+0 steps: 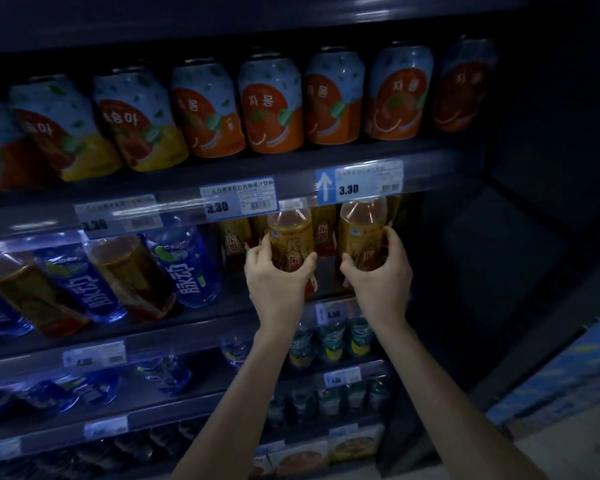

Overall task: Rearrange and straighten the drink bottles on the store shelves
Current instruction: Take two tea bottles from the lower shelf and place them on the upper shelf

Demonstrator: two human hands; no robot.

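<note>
Two amber tea bottles stand upright at the right end of the second shelf (222, 320). My left hand (274, 278) is wrapped around the lower body of the left tea bottle (289, 233). My right hand (378, 271) grips the right tea bottle (361, 226) the same way. More tea bottles (234, 240) stand behind them, partly hidden. To the left on the same shelf, blue drink bottles (184, 265) and amber bottles (132, 275) alternate in a mixed row.
Orange and yellow juice cans (271, 105) line the shelf above, with price tags (239, 199) on its edge. Lower shelves hold blue bottles (163, 372) and small green-labelled bottles (329, 341). A dark panel closes the shelf's right side.
</note>
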